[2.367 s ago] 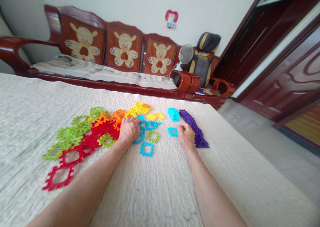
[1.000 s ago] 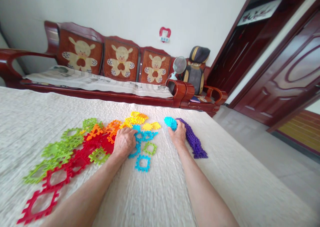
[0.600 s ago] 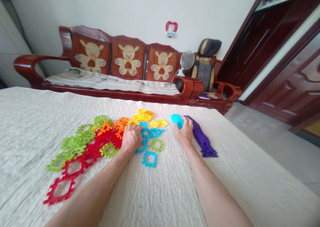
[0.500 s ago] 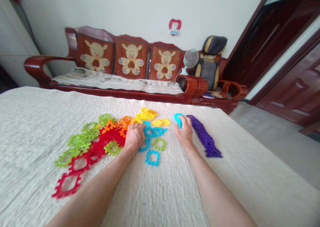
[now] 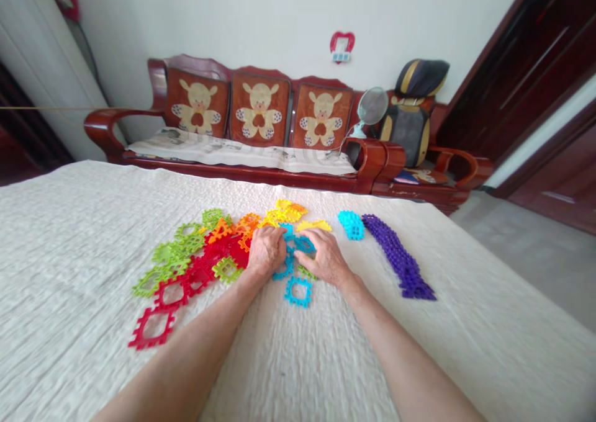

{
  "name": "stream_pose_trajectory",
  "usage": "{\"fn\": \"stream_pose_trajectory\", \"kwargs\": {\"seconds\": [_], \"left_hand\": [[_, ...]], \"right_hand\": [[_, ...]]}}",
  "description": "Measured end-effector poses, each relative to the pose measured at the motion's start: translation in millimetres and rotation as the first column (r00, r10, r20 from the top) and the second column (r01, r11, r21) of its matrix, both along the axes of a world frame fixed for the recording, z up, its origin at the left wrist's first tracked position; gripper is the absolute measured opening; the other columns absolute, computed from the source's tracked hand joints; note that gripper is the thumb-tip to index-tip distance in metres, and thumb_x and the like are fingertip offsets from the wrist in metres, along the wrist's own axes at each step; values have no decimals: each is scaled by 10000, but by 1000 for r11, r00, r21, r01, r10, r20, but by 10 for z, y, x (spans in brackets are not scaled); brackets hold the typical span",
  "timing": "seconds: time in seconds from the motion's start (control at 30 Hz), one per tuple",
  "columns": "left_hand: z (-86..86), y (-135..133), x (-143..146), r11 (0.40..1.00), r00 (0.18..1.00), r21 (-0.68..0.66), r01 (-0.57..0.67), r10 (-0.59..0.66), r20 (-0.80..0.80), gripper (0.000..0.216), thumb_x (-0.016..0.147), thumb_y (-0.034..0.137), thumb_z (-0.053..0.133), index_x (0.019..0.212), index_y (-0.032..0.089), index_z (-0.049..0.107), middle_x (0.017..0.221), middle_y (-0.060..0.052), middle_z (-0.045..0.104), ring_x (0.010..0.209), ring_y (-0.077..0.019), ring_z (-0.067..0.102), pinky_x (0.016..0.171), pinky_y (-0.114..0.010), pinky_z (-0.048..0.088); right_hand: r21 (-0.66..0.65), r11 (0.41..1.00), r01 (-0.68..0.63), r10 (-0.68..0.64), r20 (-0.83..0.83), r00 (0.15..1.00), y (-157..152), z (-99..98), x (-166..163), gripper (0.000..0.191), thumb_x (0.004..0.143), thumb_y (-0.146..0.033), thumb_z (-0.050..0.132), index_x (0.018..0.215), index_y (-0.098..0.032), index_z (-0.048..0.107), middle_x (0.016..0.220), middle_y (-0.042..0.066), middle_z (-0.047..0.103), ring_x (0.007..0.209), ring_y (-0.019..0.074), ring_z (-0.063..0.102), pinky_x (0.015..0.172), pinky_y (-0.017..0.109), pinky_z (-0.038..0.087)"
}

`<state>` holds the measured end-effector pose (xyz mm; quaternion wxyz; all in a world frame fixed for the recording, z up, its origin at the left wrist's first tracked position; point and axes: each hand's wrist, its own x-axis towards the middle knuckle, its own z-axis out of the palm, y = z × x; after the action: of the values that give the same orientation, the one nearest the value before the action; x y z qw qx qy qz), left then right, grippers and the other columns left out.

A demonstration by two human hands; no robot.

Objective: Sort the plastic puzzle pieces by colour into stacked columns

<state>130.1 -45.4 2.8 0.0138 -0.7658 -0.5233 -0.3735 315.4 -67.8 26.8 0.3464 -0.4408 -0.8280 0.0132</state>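
Observation:
Flat toothed plastic building pieces lie on the cloth-covered table. My left hand is closed with its fingertips at the edge of a blue piece, beside the red pieces. My right hand has its thumb and fingers apart around a blue piece, and partly covers a green square piece. In front of both hands lies a blue square frame. A small blue stack stands beyond my right hand, next to a long leaning row of purple pieces.
Green pieces, orange pieces and yellow pieces spread left and behind my hands. The table's cloth reaches a far edge. Behind it stand a wooden sofa, a small fan and a chair with a massage cushion.
My right hand has let go of the blue stack beside the purple row and moved left to the loose blue pieces. My left hand stays by the blue pieces. The view has shifted slightly.

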Motion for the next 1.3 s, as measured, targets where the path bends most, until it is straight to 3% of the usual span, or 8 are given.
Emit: {"fn": "stream_pose_trajectory", "kwargs": {"seconds": [0.1, 0.27, 0.53, 0.67, 0.8, 1.03, 1.3], "left_hand": [[18, -15, 9, 1000, 1000, -18, -10, 10, -4, 309, 857, 182, 432, 1020, 193, 694, 897, -74, 717, 934, -223, 630, 907, -386, 441], [46, -28, -1, 998, 999, -69, -3, 0, -48, 343, 807, 121, 435, 974, 217, 719, 905, -66, 714, 908, -223, 620, 884, -387, 438], [70, -70, 36, 992, 991, -3, 127, -128, -38, 311, 806, 158, 475, 1002, 220, 709, 947, -66, 710, 948, -225, 616, 905, -395, 427], [52, -48, 61, 992, 992, 13, 127, -127, 28, 257, 870, 222, 461, 964, 197, 700, 931, -79, 715, 914, -216, 631, 894, -382, 440], [25, -20, 62, 996, 990, 7, 83, -84, 112, 218, 877, 241, 474, 872, 193, 687, 853, -64, 714, 850, -203, 637, 864, -356, 450], [57, -44, 59, 994, 984, 6, 112, -111, 138, 199, 879, 250, 488, 796, 196, 661, 838, -46, 712, 840, -190, 634, 868, -352, 430], [99, -83, 53, 993, 980, 11, 117, -117, 161, 227, 886, 283, 457, 808, 191, 649, 777, -43, 687, 782, -181, 616, 843, -345, 436]], "right_hand": [[-41, 999, 22, -18, 83, 996, -50, 22, -91, 394, 751, -352, 692, 1107, -197, 630, 1096, 87, 658, 1058, 257, 581, 926, 418, 441], [-55, 998, -19, 26, 133, 991, -43, -20, -115, 197, 847, -274, 604, 1028, -217, 659, 1075, 70, 651, 1033, 220, 588, 901, 371, 448], [-9, 1000, -13, 13, -44, 999, 35, -23, -73, 255, 949, -255, 399, 1045, -198, 628, 1021, 87, 661, 989, 204, 601, 910, 360, 475], [-5, 1000, 18, -18, -213, 977, 59, -24, -59, 243, 894, -268, 466, 1091, -207, 594, 1042, 81, 656, 962, 198, 617, 882, 358, 503], [-67, 992, 110, -126, -361, 924, 110, -88, -36, 370, 798, -226, 521, 1167, -208, 547, 1075, 79, 649, 848, 176, 638, 827, 356, 536], [-122, 986, 111, -150, -382, 912, 108, -91, -93, 376, 779, -290, 570, 1145, -204, 583, 1040, 79, 666, 909, 196, 646, 841, 363, 533], [-122, 988, 97, -142, -452, 881, 81, 34, -98, 238, 777, -275, 528, 971, -202, 646, 920, 50, 684, 790, 172, 634, 739, 313, 533]]}}
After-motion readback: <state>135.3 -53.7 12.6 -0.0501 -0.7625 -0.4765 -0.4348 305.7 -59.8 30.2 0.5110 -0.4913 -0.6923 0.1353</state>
